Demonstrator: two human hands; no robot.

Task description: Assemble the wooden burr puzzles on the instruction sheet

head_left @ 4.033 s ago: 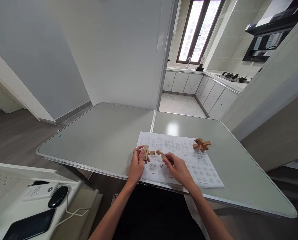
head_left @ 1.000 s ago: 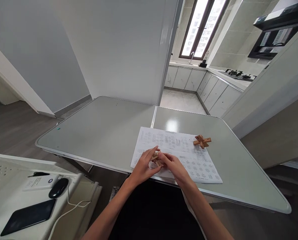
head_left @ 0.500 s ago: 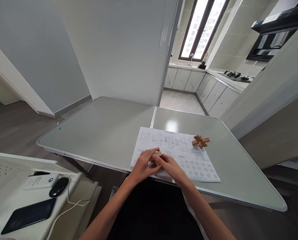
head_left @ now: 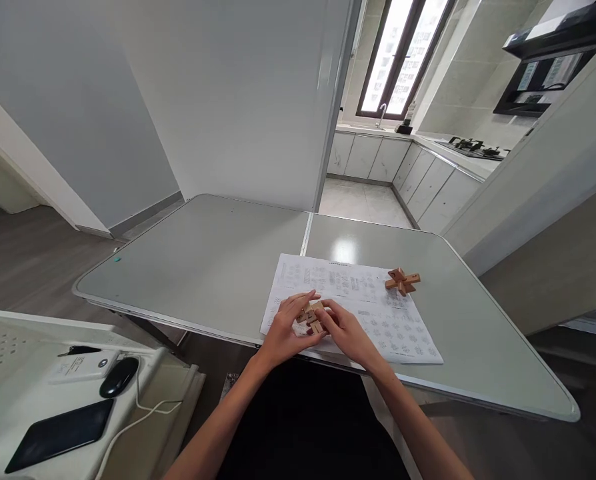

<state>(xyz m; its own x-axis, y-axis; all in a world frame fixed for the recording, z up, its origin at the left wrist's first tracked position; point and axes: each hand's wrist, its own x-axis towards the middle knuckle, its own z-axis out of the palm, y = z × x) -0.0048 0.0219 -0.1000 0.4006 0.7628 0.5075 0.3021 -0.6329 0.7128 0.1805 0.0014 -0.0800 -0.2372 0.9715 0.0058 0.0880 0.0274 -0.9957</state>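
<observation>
My left hand (head_left: 284,330) and my right hand (head_left: 347,333) meet over the near part of a printed instruction sheet (head_left: 378,320), both pinching a small cluster of light wooden puzzle pieces (head_left: 312,316) between their fingertips. The pieces are partly hidden by my fingers. A finished wooden cross-shaped puzzle (head_left: 401,281) rests on the sheet's far right corner, well clear of my hands.
The sheet lies on a grey folding table (head_left: 203,260). At lower left a white stand holds a black phone (head_left: 58,443), a black mouse (head_left: 119,377) with a white cable, and a white box (head_left: 83,367). A kitchen opens beyond the table.
Four seconds ago my hands were apart, each holding separate pieces. They have come together on one cluster and now shift it slightly. The cross puzzle has stayed put.
</observation>
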